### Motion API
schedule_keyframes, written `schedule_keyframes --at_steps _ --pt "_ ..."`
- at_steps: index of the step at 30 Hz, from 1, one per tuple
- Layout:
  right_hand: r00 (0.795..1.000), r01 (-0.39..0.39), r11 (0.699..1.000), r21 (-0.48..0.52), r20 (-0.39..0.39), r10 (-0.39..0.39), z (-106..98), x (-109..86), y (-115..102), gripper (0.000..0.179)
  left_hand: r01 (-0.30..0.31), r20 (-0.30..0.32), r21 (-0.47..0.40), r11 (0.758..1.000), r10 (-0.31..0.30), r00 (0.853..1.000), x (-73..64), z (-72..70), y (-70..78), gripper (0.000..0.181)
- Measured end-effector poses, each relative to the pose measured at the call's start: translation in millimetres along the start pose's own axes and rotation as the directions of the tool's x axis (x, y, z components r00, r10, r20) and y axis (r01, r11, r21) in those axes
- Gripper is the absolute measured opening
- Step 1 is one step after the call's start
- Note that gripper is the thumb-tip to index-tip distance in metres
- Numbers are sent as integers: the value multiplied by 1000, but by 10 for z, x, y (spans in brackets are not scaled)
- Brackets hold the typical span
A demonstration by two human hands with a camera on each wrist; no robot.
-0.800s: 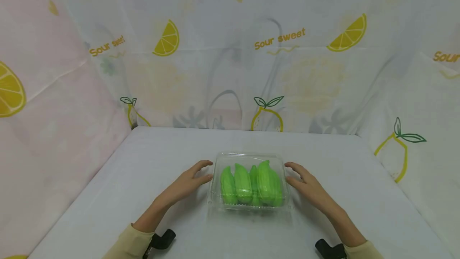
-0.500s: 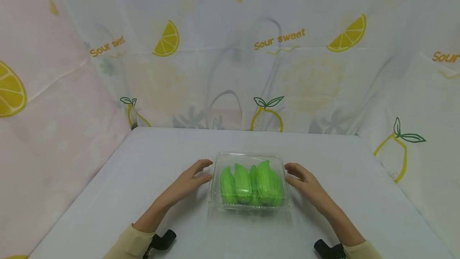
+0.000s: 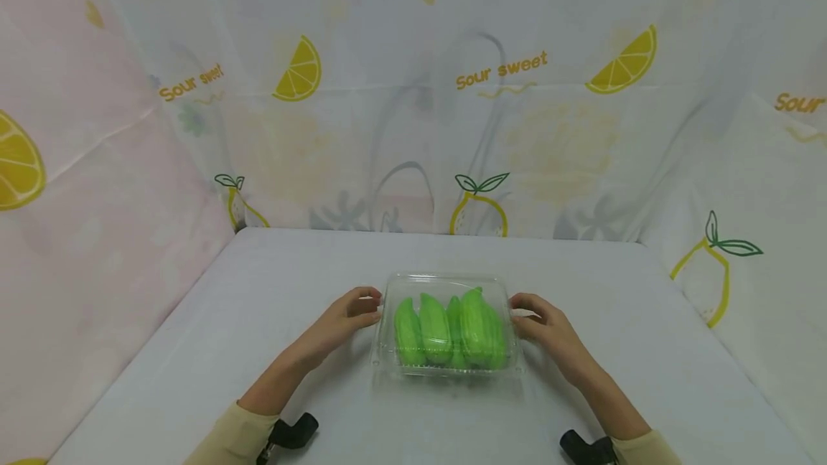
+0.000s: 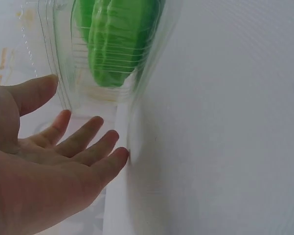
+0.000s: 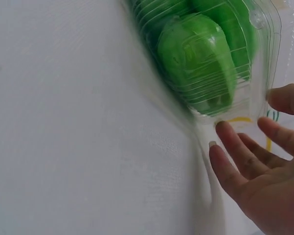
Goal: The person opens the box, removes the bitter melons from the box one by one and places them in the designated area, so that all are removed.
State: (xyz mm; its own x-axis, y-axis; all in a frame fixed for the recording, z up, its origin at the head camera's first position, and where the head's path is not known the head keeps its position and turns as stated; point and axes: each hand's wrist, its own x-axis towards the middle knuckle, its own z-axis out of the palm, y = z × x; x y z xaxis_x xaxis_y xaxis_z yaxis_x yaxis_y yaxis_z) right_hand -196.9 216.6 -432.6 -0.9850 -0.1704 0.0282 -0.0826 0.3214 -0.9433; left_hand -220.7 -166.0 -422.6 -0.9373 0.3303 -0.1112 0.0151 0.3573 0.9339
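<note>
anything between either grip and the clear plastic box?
Nothing visible. The left grip and right grip are close beside opposite sides of the clear plastic box; contact is unclear. The green pieces are inside it.

Closed in on three sides: pale back drape (image 3: 400,6), creased pinkish left drape (image 3: 84,271), whitish right drape (image 3: 756,178). Printed with yellow lemon slices (image 3: 298,69), leafed lemon outlines (image 3: 479,215), orange "Sour sweet" lettering (image 3: 502,70). Marked by faint grey shapes (image 3: 349,210) low at back. Covered plain white at the bench (image 3: 446,422), narrowing toward back drape. Lit soft and dim.
</note>
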Motion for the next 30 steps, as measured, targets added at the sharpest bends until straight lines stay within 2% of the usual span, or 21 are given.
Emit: schedule_keyframes --at_steps 7,19,25,30 --pt "997 -77 995 71 5 77 10 17 0 46 -17 79 -67 998 22 997 -16 -4 -31 51" --pt "989 -145 970 195 54 137 2 29 6 52 -21 86 -81 997 27 996 -7 20 -65 53" --pt "976 -186 959 215 149 156 -26 4 26 62 -16 83 -79 997 23 996 3 28 -96 61" --pt "954 -182 955 234 279 113 -87 8 35 68 -4 109 -95 995 14 994 4 12 -62 66"
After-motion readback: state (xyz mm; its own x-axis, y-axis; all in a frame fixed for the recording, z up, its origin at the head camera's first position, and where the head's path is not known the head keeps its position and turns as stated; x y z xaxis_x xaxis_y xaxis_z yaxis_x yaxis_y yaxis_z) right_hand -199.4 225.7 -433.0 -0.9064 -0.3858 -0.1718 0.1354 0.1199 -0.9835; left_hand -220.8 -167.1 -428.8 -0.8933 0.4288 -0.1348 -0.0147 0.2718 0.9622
